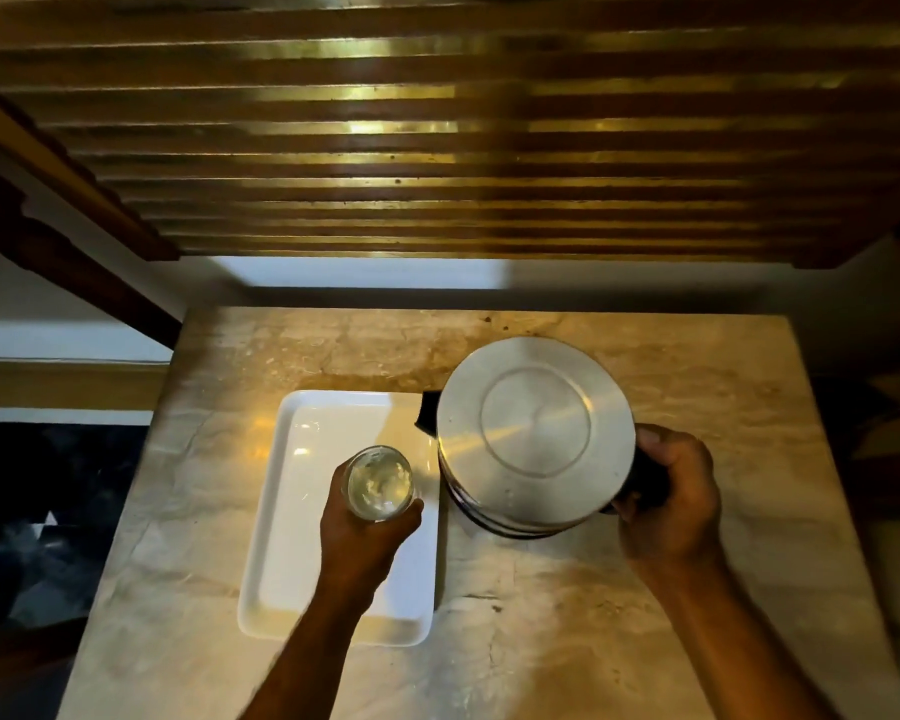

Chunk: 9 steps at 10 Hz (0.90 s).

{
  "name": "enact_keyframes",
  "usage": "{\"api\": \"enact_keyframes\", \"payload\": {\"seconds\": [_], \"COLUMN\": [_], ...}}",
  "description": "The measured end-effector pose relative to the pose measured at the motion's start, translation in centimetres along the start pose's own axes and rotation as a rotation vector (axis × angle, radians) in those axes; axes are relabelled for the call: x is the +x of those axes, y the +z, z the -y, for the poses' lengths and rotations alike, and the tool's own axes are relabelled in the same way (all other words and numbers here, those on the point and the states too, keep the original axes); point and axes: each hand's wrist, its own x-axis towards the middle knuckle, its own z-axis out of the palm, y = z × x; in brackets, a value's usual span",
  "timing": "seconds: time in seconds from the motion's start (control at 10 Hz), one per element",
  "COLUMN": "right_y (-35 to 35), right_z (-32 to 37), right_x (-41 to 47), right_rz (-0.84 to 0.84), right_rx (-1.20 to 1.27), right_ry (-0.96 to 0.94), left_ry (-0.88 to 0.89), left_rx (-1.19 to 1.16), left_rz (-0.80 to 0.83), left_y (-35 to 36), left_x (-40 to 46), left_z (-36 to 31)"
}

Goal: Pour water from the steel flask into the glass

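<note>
Two bare hands hold a glass and a steel flask over a marble table.

The left hand point(365, 532) has its fingers curled tight around a small clear drinking glass point(380, 483), holding it upright above the right half of a white rectangular ceramic tray point(281, 511); whether there is liquid in the glass cannot be told from above. The right hand point(668, 504) grips the black handle point(648, 478) of a round, brushed steel flask point(533, 433) with its fingers wrapped shut. The flask appears from above as a flat disc, just right of the tray, its black spout point(428, 413) pointing left over the tray's far corner. The beige veined marble tabletop point(541, 615) lies beneath, before a ribbed wooden panel point(437, 148).
</note>
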Motion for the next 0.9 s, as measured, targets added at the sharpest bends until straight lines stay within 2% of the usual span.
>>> {"api": "enact_keyframes", "payload": {"seconds": [0.2,0.4,0.6,0.7,0.8,0.9], "right_y": [-0.5,-0.8,-1.6,-1.6,-0.5,0.5], "right_z": [0.0,-0.2,0.2,1.1,3.7,6.3], "right_x": [-0.3,-0.1,0.4,0.4,0.2,-0.9], "right_rz": [0.144,0.201,0.248,0.280,0.258,0.263], "right_rx": [-0.084,-0.148,-0.318,-0.286,-0.425,-0.696], "right_ry": [-0.104,-0.136,-0.044,0.098,0.155,0.153], "left_ry": [0.048,0.072,0.119,0.036,0.124,0.296], "left_rx": [0.049,0.030,0.210,0.332,0.384,0.517], "left_rz": [0.045,0.014,0.197,0.178,0.140,0.065], "left_y": [0.3,0.7,-1.2,-4.1,-6.4,-7.4], "left_x": [0.2,-0.4,-0.3,-1.7,-2.8,-3.7], "left_z": [0.1,0.0,-0.9,-2.0,-6.5,-12.5]}}
